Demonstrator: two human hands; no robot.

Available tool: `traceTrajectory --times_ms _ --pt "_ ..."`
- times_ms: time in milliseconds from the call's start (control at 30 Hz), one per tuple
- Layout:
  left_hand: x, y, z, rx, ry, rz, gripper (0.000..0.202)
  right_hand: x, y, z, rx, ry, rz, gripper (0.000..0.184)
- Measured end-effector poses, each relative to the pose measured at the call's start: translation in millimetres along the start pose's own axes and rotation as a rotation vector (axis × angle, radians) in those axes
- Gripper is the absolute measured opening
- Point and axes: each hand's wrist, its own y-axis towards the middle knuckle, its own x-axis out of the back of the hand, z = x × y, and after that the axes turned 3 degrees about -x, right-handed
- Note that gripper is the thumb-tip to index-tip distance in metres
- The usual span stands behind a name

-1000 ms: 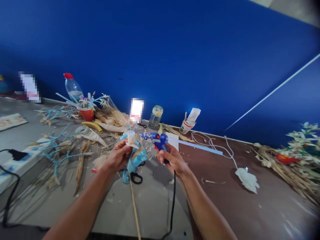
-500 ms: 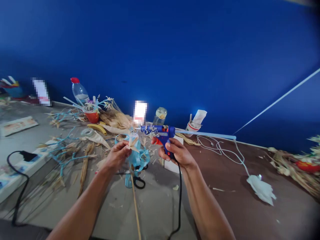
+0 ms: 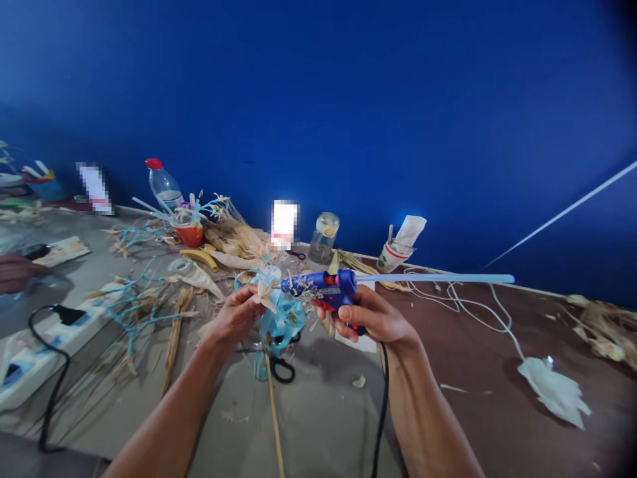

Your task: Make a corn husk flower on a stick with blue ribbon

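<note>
My left hand [image 3: 237, 317] pinches a small cream husk flower [image 3: 265, 291] at the top of a thin wooden stick [image 3: 273, 411], with light blue ribbon [image 3: 281, 320] bunched beneath it. My right hand [image 3: 371, 317] grips a blue hot glue gun [image 3: 326, 289], finger on its orange trigger. The nozzle points left and nearly touches the flower. A long pale glue stick [image 3: 438, 279] juts out of the gun's back to the right. The gun's black cord [image 3: 381, 405] hangs down along my right arm.
Black scissors [image 3: 282, 366] lie under the ribbon. Dried husks and blue twigs [image 3: 144, 309] cover the left of the table, beside a power strip [image 3: 34, 345]. A bottle [image 3: 162, 184], orange cup [image 3: 190, 232], jar [image 3: 323, 237] and paper cup [image 3: 393, 253] stand along the blue wall. Another person's hand [image 3: 17, 271] is at far left.
My right hand has tilted the glue gun level and brought its nozzle up to the flower. The view has shifted, and another person's hand has appeared at the left edge.
</note>
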Motion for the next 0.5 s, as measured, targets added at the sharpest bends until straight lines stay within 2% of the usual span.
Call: traceTrajectory --times_ms 233,500 --pt "4.3 -0.3 1.6 0.013 0.039 0.004 0.022 -3.7 1.4 1.8 -0.058 -0.029 0.011 0.033" --pt "5.1 -0.3 2.3 0.038 0.043 0.02 0.022 -4.8 3.0 2.4 -0.143 -0.192 -0.097 0.04"
